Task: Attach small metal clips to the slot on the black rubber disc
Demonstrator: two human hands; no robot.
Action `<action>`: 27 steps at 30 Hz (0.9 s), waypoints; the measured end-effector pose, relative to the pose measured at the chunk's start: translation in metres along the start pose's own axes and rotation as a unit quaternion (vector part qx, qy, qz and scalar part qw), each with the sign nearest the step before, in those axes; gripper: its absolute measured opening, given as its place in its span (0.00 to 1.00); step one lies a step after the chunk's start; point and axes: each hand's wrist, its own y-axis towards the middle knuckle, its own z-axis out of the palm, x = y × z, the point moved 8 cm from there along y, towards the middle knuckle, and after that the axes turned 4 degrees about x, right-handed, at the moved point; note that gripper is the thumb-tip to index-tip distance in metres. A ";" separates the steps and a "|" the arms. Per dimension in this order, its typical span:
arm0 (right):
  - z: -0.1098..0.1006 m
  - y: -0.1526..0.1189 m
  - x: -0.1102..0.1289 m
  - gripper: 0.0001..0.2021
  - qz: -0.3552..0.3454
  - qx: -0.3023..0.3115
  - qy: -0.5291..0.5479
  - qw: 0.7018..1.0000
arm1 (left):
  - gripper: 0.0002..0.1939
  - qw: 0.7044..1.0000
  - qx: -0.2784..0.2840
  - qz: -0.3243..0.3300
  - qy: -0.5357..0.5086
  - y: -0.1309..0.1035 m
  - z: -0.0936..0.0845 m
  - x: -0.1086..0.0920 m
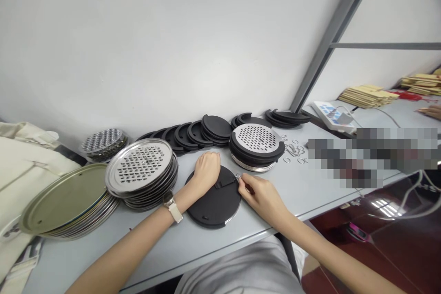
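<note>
A black round plate lies on the table in front of me, with a short raised bar near its middle and a shiny rim showing at its lower right. My left hand is closed at the plate's far left edge, its fingertips partly hidden. At the plate's right edge, my right hand pinches a small metal ring. Just beyond stands a stack of round graters with black rims. Several loose metal rings are scattered to the right of that stack.
Left of the plate are a stack of metal grater discs and olive-green round trays. Black discs lean in a row along the wall. A pale bag is at far left; a power strip and wooden pieces are at right.
</note>
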 end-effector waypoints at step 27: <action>0.006 0.011 -0.004 0.15 0.010 0.057 0.023 0.998 | 0.17 1.000 -0.016 0.019 0.006 -0.004 -0.001 -0.003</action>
